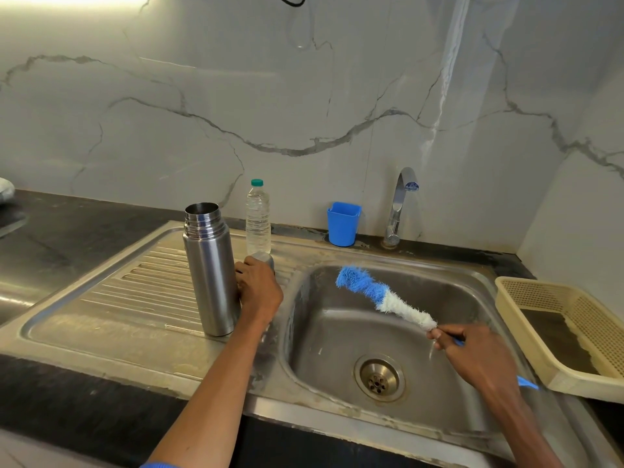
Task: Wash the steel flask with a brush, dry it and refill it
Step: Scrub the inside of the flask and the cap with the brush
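Observation:
The steel flask (209,268) stands upright and uncapped on the ribbed drainboard (141,285), left of the sink basin (388,332). Just right of the flask, my left hand (258,290) grips the steel flask cap (265,258), which sits on the drainboard. My right hand (472,356) holds the blue handle of a bottle brush (381,295) over the basin. Its blue and white bristles point up and to the left. A clear plastic water bottle (258,217) with a green cap stands behind the flask cap.
A chrome tap (400,207) rises behind the basin, turned off. A blue plastic cup (343,223) stands left of the tap. A cream plastic basket (570,332) sits on the dark counter at the right. The drain (378,378) lies in the basin's middle.

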